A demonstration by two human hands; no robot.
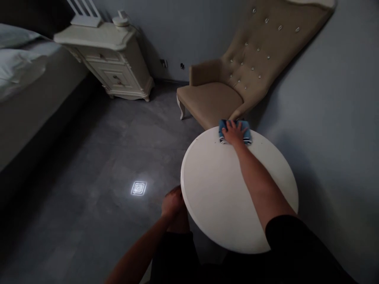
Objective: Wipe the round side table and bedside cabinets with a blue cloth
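Note:
A round white table [216, 185] stands just in front of me. My right hand [233, 133] lies flat with its fingers spread on a folded blue cloth [246, 127] at the table's far edge. The cloth has dark and white stripes along its near side and partly overhangs the rim. Beside the table's left edge, my left hand [172, 203] rests low, just above my knee. Its fingers are mostly hidden at the rim, so whether it grips the edge cannot be made out. A few tiny dark specks dot the tabletop near the cloth.
Behind the table sits a tan tufted armchair [213, 100], close to the far rim. A cream nightstand [118, 67] holds a white router [85, 19] and a small white device [121, 23]. The bed [38, 98] is at left. A bright square of light [139, 188] shows on the grey floor.

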